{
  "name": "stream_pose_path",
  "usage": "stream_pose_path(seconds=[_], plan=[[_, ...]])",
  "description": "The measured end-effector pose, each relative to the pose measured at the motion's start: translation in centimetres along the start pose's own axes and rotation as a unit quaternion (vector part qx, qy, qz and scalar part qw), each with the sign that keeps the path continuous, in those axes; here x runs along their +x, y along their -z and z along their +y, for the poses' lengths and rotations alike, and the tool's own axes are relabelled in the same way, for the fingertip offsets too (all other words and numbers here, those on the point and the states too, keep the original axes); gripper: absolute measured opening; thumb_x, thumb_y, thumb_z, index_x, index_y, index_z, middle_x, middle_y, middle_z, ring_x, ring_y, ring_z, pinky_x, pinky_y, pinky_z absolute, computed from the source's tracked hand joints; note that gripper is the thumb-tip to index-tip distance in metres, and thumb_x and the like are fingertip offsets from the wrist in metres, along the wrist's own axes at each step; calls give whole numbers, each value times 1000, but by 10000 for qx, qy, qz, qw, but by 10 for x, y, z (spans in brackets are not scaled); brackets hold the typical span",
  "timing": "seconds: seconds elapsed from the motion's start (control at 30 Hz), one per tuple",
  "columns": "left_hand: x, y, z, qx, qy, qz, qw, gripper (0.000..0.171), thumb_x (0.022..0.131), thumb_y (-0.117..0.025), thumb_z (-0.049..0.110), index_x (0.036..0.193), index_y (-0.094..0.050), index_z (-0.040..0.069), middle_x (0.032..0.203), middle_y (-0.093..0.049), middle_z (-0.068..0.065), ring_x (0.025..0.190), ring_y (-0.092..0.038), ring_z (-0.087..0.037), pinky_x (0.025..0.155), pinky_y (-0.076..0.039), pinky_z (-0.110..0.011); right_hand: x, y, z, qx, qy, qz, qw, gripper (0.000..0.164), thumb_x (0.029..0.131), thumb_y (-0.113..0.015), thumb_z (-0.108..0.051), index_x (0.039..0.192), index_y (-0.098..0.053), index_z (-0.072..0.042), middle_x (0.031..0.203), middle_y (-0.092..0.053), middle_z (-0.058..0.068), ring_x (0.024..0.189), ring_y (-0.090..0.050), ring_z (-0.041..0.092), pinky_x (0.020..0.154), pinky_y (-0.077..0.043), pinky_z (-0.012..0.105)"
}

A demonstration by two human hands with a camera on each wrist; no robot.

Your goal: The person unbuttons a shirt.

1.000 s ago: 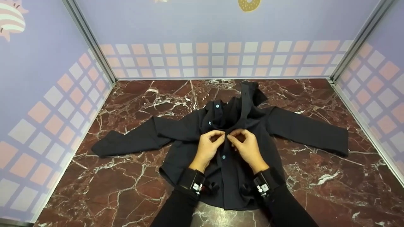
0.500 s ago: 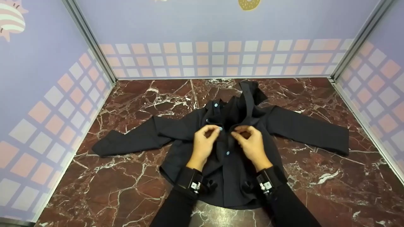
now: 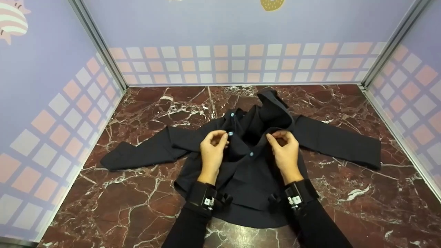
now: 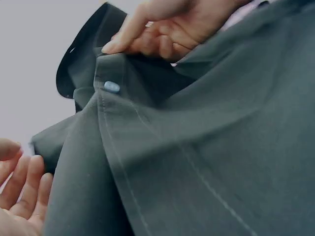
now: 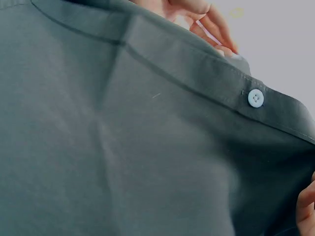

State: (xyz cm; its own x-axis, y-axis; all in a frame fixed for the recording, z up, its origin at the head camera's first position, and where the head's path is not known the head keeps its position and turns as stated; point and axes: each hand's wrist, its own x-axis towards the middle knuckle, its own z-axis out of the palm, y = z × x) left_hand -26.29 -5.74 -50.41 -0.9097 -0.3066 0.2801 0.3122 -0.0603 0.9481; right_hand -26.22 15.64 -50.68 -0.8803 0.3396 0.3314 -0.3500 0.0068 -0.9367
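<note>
A dark long-sleeved shirt [image 3: 255,186] with pale blue buttons lies spread out, its upper front gaping. My left hand [image 3: 212,150] pinches one front edge between thumb and index finger, right beside a button [image 3: 231,133]. On the other side my right hand [image 3: 286,150] pinches the opposite front edge. Lower down, between the hands, another button [image 3: 251,154] shows on the closed part of the front. In the left wrist view the fingers of my left hand [image 4: 24,191] are curled at the cloth. The right wrist view catches only part of my right hand [image 5: 307,211].
The shirt's sleeves, left [image 3: 137,155] and right [image 3: 337,144], stretch out to both sides on the red-brown marbled tabletop [image 3: 137,206]. Its collar [image 3: 272,103] stands up at the far side. Lilac panels [image 3: 237,27] with pastel checks enclose the table.
My hands have moved apart from the middle of the shirt front, left hand to the left, right hand to the right. The front edges have spread, widening the gap at the top.
</note>
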Motion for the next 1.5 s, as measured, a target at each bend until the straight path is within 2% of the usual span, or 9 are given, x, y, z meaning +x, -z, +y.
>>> stream_pose_path(seconds=[0.1, 0.23, 0.37, 0.53, 0.67, 0.87, 0.97, 1.23, 1.5], plan=[[-4, -3, 3, 501, -917, -173, 9944, 12, 94, -82, 8, 96, -73, 0, 90, -66, -8, 75, -64, -16, 69, -52, -24, 0, 0, -3, 37, 16, 10, 10000, 15, 93, -79, 3, 95, -64, 6, 80, -62, 2, 54, -49, 8, 49, -42, 19], [-9, -7, 5, 1530, -1852, -1196, 9633, 21, 90, -89, 21, 86, -74, 7, 85, -66, -5, 76, -60, -18, 70, -49, -27, -1, 0, -5, 83, -9, 47, 10000, 18, 92, -81, 3, 95, -65, 10, 78, -62, 2, 53, -49, 8, 48, -41, 19], [-15, -10, 6, 2426, -1734, -2306, 9262, 19, 89, -90, 27, 87, -79, 11, 85, -71, 0, 77, -60, -16, 74, -49, -28, 1, 1, -4, 198, -124, 150, 9996, 16, 91, -81, 4, 94, -67, 11, 77, -63, -1, 52, -48, 7, 48, -40, 18], [-19, -11, 6, 2443, -1012, -3115, 9127, 10, 96, -82, 19, 95, -81, 9, 87, -72, -1, 72, -60, -11, 70, -50, -26, 1, 1, -2, 95, -197, 200, 9996, 15, 91, -82, 2, 93, -69, 6, 79, -66, 1, 54, -50, 7, 51, -41, 18], [-18, -11, 7, 1992, -447, -3356, 9196, 10, 99, -78, 16, 101, -81, 7, 93, -75, -2, 75, -60, -8, 72, -50, -26, 0, 3, 7, -949, -459, -53, 9944, 16, 91, -83, -3, 101, -73, 6, 87, -73, 10, 65, -59, 4, 60, -47, 18], [-18, -9, 3, 1605, 479, -3372, 9264, 10, 101, -75, 16, 103, -82, 8, 100, -76, 0, 86, -63, -9, 81, -50, -27, -2, 6, 13, -2659, -990, -1233, 9509, 25, 94, -81, -10, 113, -74, 4, 87, -77, 15, 59, -61, 5, 57, -48, 19], [-17, -9, 2, 1378, 694, -3180, 9355, 12, 101, -76, 15, 104, -82, 6, 101, -77, -1, 89, -65, -10, 84, -52, -28, -2, 6, 11, -2919, -843, -1380, 9427, 20, 95, -79, -11, 110, -77, 3, 85, -77, 13, 60, -62, 6, 57, -47, 20], [-15, -9, 2, 401, 1232, -2180, 9673, 15, 98, -77, 12, 105, -81, -1, 98, -75, -3, 85, -66, -15, 78, -53, -27, -4, -1, -3, -1407, 590, -545, 9868, 8, 98, -77, -7, 95, -78, 0, 83, -72, 7, 66, -59, 11, 63, -45, 19], [-16, -12, 2, 218, 1150, -1607, 9801, 16, 96, -81, 12, 103, -82, -2, 97, -78, -5, 83, -70, -14, 75, -55, -25, -13, -8, -10, -576, 811, -1545, 9830, 6, 96, -80, -3, 93, -78, 2, 79, -70, 9, 61, -58, 9, 58, -46, 18]])
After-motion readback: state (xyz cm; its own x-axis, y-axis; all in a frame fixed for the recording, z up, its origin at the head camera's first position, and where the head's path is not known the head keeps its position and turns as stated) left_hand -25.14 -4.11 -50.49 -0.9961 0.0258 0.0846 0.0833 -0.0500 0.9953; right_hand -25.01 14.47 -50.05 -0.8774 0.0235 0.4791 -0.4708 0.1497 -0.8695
